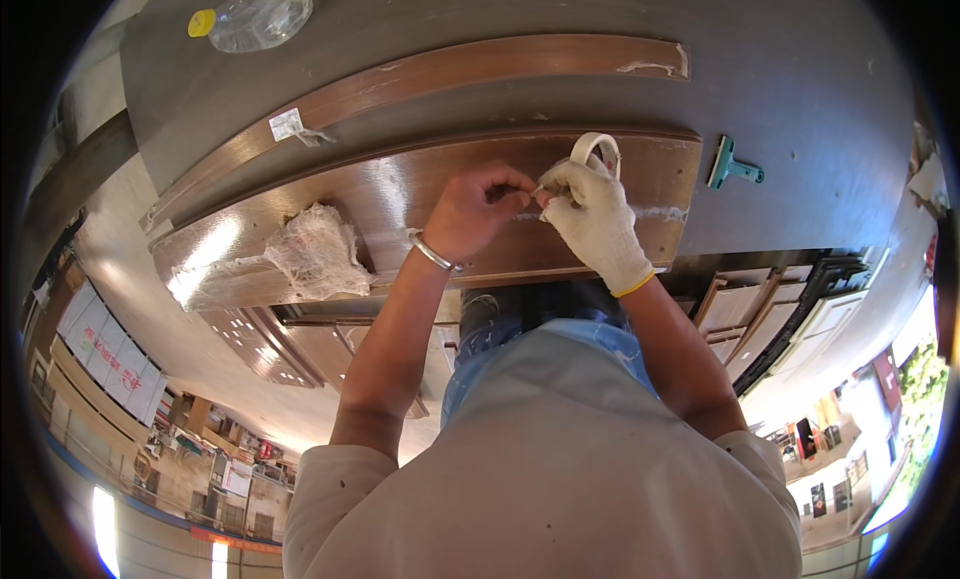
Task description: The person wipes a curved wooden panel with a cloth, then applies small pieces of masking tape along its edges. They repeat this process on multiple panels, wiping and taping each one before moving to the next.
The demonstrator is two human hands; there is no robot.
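My bare left hand point(478, 211), a silver bracelet at its wrist, is closed in a pinch over a brown wooden panel point(430, 194). What its fingertips hold is too small to make out. Fingertip to fingertip with it is my right hand point(592, 215), in a white knitted glove with a yellow cuff. That hand is closed on a roll of white tape point(598, 139), which stands up above the knuckles. Beneath both hands the glossy panel lies flat, with a whitish streak across its right part. A wad of whitish gauzy cloth point(312, 251) rests on the panel's left part.
Beyond the panel lies a long brown wooden strip point(480, 64) with a small white label point(286, 125). A clear bottle with a yellow cap point(262, 19) lies at the far left. Right of the panel is a green scraper point(733, 165). Several boards point(765, 314) are stacked below the dark tabletop point(800, 89).
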